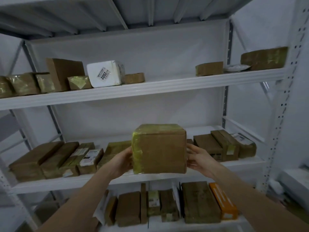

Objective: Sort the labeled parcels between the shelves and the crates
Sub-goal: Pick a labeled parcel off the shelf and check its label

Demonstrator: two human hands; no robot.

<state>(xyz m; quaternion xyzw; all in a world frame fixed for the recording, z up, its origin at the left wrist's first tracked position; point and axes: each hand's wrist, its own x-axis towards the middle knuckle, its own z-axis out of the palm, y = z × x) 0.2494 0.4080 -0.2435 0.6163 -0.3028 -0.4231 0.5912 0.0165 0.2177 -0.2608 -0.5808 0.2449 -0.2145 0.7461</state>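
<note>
Left hand [122,162]: lower centre; pressed to the carton's left face, its fingers hidden behind the carton, so the grip cannot be told.
Right hand [199,158]: fingers straight, grip apart, flat against the right face.
Carton [160,151]: brown, yellow-taped; frame centre, between both hands, at the middle shelf's [83,181] front edge.
Upper shelf [150,86]: white parcel [105,73], upper left.

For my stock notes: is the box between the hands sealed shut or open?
Sealed shut. The box has flat, closed top flaps and yellowish tape wrapped over one edge.
</note>
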